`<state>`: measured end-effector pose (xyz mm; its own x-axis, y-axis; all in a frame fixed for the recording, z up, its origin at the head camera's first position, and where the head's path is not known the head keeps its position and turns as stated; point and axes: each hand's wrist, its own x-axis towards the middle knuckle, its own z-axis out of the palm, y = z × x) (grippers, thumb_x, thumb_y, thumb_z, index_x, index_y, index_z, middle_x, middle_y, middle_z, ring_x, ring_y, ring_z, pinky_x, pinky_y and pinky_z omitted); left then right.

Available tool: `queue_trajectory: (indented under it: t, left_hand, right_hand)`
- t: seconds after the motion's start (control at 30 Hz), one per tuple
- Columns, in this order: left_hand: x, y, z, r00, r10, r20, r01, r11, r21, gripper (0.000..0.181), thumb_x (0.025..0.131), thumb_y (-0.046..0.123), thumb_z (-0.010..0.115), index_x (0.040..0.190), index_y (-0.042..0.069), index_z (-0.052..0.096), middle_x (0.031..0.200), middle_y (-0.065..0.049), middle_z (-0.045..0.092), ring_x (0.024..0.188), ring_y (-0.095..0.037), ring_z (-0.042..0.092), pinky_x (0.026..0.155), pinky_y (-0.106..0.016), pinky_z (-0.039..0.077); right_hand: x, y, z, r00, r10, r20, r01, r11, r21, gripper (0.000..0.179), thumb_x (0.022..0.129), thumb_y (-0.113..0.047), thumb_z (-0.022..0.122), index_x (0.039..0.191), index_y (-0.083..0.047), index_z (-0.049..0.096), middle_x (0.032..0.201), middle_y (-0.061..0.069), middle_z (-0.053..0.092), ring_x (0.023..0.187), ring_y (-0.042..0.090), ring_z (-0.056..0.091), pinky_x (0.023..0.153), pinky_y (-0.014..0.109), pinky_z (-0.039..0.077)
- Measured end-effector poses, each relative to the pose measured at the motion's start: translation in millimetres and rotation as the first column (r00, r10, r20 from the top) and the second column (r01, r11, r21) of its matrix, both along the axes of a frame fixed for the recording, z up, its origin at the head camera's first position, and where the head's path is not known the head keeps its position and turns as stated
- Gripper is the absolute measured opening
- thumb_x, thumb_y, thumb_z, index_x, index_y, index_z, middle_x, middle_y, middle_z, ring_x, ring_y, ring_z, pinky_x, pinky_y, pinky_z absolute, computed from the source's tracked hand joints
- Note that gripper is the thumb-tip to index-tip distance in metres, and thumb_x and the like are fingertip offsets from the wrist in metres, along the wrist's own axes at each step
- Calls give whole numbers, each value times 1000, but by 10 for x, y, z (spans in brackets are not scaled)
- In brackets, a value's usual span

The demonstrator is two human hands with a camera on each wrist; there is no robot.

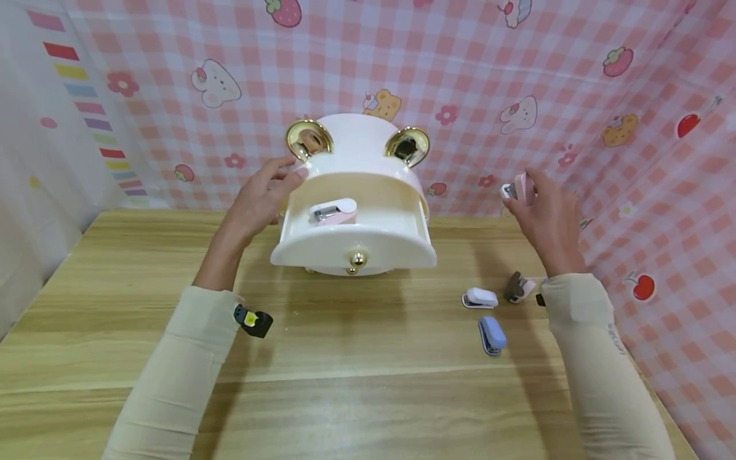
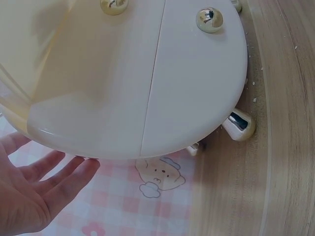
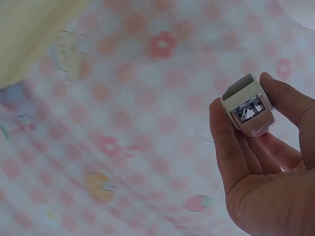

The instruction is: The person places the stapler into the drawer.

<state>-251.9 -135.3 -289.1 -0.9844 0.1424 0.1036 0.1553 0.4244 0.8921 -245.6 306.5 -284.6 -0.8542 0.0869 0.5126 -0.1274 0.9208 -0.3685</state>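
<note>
Against a pink checked cloth (image 1: 345,64) stands a wooden table (image 1: 356,396), bearing a white cabinet (image 1: 359,144). Its upper drawer (image 1: 313,248) stands open, leaving the inside reachable from above. At the cabinet's side, the left hand (image 1: 259,198) is unclenched, relaxed fingers against the edge, probably to steady it. Well apart on the other side, the raised right hand (image 1: 549,214) pinches a pink-and-white stapler (image 1: 523,189) between thumb and fingers, a hold that seems to suit so small a body. That stapler sits at the fingertips, ahead of the palm, one end exposed. Another stapler (image 1: 336,212) lies inside the drawer; blue (image 1: 492,335), white (image 1: 480,298) and dark (image 1: 518,287) ones rest near the right forearm.
</note>
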Motion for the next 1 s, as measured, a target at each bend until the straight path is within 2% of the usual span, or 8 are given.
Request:
queue_trajectory:
  t: [0.2, 0.3, 0.4, 0.53, 0.73, 0.87, 1.0]
  left_hand:
    - [-6, 9, -10, 1000, 2, -8, -2, 1000, 0, 81, 96, 68, 50, 159, 20, 34, 149, -17, 44, 127, -35, 50, 83, -50, 58]
    - [-14, 12, -13, 1000, 4, -10, -4, 1000, -4, 80, 96, 68, 50, 159, 19, 35, 148, -17, 44, 128, -35, 49, 83, -51, 58]
    - [-20, 11, -17, 1000, 6, -11, -6, 1000, -6, 80, 97, 67, 49, 159, 18, 34, 148, -18, 44, 128, -36, 49, 83, -52, 58]
    - [-15, 20, -21, 1000, 10, -13, -10, 1000, -2, 80, 97, 67, 50, 159, 18, 34, 148, -18, 44, 128, -36, 49, 83, -52, 58]
    - [-14, 40, -31, 1000, 14, -10, -14, 1000, -6, 80, 96, 67, 49, 159, 19, 35, 148, -17, 44, 130, -36, 48, 84, -54, 58]
    - [-14, 40, -34, 1000, 14, -11, -14, 1000, -2, 80, 97, 67, 49, 159, 19, 34, 149, -17, 43, 131, -36, 47, 85, -54, 58]
    - [-2, 39, -26, 1000, 8, -12, -8, 1000, 5, 78, 97, 65, 50, 159, 19, 34, 148, -18, 44, 130, -37, 48, 84, -53, 58]
  right_hand:
    - [108, -220, 231, 994, 59, -89, -58, 998, 15, 52, 92, -19, 77, 139, -5, 59, 94, 23, 67, 72, 39, 58, 61, 46, 41]
    - [169, -345, 355, 985, 107, -135, -105, 994, 18, 53, 90, -19, 80, 138, -9, 61, 90, 20, 68, 74, 38, 63, 62, 42, 42]
    - [240, -472, 483, 979, 150, -137, -152, 988, -2, 58, 88, -19, 82, 141, -13, 60, 99, 19, 72, 84, 36, 71, 67, 42, 51]
    - [325, -609, 628, 976, 181, -124, -184, 983, -16, 62, 88, -18, 81, 145, -13, 57, 118, 21, 71, 95, 35, 73, 74, 50, 59]
    - [423, -784, 759, 968, 222, -116, -226, 974, -17, 60, 89, -18, 80, 145, -15, 59, 121, 19, 70, 94, 31, 73, 77, 49, 60]
    - [468, -918, 814, 941, 302, -152, -306, 952, 0, 57, 87, -13, 82, 141, -15, 62, 118, 18, 71, 91, 29, 73, 76, 44, 61]
    - [484, -1049, 841, 887, 415, -204, -414, 909, 51, 55, 85, -7, 83, 137, -10, 64, 116, 17, 72, 89, 27, 73, 75, 39, 62]
